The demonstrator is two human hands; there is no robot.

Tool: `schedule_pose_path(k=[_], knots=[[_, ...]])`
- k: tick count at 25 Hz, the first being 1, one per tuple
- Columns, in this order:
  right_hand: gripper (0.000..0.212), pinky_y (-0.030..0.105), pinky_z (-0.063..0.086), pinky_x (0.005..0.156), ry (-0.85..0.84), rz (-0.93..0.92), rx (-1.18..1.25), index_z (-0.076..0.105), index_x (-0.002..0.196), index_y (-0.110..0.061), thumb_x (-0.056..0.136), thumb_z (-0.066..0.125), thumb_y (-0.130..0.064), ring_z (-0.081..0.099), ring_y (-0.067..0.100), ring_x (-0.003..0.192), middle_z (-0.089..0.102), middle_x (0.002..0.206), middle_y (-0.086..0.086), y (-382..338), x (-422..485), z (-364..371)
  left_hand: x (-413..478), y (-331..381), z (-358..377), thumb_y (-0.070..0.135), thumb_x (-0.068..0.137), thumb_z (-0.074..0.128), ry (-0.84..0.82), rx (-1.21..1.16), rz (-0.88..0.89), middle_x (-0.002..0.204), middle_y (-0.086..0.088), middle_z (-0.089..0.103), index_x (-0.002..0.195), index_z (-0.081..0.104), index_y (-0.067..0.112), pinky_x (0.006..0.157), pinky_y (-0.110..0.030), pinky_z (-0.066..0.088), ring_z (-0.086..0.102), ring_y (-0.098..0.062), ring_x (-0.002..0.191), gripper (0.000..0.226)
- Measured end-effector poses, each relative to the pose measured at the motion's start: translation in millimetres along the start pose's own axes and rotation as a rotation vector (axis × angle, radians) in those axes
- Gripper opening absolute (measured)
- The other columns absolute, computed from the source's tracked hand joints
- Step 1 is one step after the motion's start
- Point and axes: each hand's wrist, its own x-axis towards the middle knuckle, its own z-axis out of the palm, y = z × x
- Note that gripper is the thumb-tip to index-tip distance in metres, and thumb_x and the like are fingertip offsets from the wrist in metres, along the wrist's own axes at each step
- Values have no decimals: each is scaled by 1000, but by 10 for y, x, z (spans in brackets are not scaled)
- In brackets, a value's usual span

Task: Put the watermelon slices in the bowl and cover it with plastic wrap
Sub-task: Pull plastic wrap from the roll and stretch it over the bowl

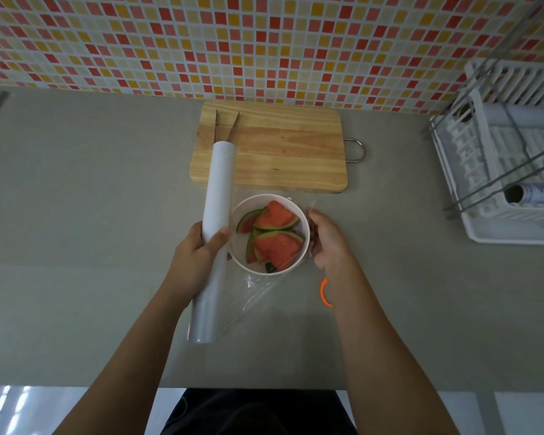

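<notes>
Currently my left hand (201, 249) is wrapped around the roll of plastic wrap (214, 233), gripping it near its middle. Roll's long axis runs away from me, far end over the cutting board (273, 146), near end toward the counter edge. Roll sits just beside the bowl's left rim. Bowl (269, 233) is on the counter, between my two hands; the watermelon slices (275, 235) are already in it.

Film (264, 290) is drawn off the roll rightward across the bowl. My right hand (327, 240) is at the bowl's right rim, fingers curled, pinching the film's free edge against the bowl's side, as far as I can tell.

Judgement: coverage spans the bowl; next step is separating sheet from roll. Sheet lies crosswise to the roll axis, so the left hand, nearer the roll, does the pulling.
</notes>
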Motion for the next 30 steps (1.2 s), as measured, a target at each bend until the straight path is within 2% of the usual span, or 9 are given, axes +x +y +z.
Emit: schedule_pose_path(k=[5, 7, 9, 11, 13, 16, 20, 23, 30], knots=[[25, 31, 48, 58, 82, -15, -147, 66, 87, -11, 93, 49, -28, 58, 24, 59, 65, 73, 10, -51, -12, 64, -10, 14, 14, 40, 89, 58, 7, 19, 28, 99, -2, 67, 116, 52, 22, 67, -33, 51, 72, -18, 76, 33], [30, 37, 50, 71, 285, -183, -240, 64, 102, -8, 98, 38, -22, 61, 29, 78, 65, 91, 14, -60, -21, 70, -22, 21, 17, 42, 88, 58, 10, 32, 30, 95, -1, 68, 116, 52, 23, 66, -32, 50, 71, -16, 75, 34], [34, 31, 46, 87, 459, -460, -82, 62, 104, -8, 99, 32, -23, 61, 21, 94, 64, 100, 10, -82, -146, 43, -23, 26, 22, 42, 88, 57, 15, 41, 33, 90, -2, 69, 114, 52, 24, 65, -30, 49, 70, -15, 76, 32], [47, 11, 38, 91, 410, -748, 26, 58, 120, -11, 99, 26, -38, 57, -1, 104, 61, 115, -6, -56, -325, 38, -22, 27, 22, 43, 88, 57, 17, 44, 30, 86, -1, 70, 112, 52, 24, 64, -30, 48, 70, -16, 76, 31], [64, 6, 29, 99, 213, -920, -140, 42, 137, -13, 94, 19, -55, 42, -13, 121, 45, 135, -18, 74, -432, 56, -23, 31, 22, 42, 88, 57, 17, 33, 29, 83, -3, 70, 111, 53, 24, 64, -30, 47, 69, -18, 77, 30], [85, 14, 23, 109, -21, -827, -333, 25, 146, -18, 82, 16, -74, 26, -10, 133, 27, 146, -16, 271, -447, 123, -30, 42, 19, 41, 89, 57, 17, 29, 29, 86, -3, 70, 112, 53, 22, 65, -31, 48, 69, -19, 77, 31], [63, 22, 34, 107, 63, -685, -269, 39, 140, -20, 91, 17, -53, 38, -16, 120, 42, 136, -15, 376, -376, 182, -27, 49, 36, 38, 91, 55, 20, 62, 34, 95, -8, 68, 115, 52, 19, 63, -29, 46, 67, -18, 79, 31], [58, 27, 43, 99, 96, -615, -172, 49, 132, -21, 93, 16, -49, 50, 5, 119, 54, 129, -4, 369, -365, 216, -12, 45, 54, 39, 91, 55, 7, 94, 41, 96, -8, 67, 119, 51, 17, 61, -28, 44, 65, -21, 84, 35], [48, 0, 39, 54, 251, -472, -263, 58, 75, -35, 98, 17, -49, 58, -13, 69, 60, 77, -18, 335, -357, 234, 12, -30, 11, 40, 89, 57, -10, -31, 22, 96, -4, 67, 109, 55, 25, 63, -31, 49, 72, -19, 71, 24]])
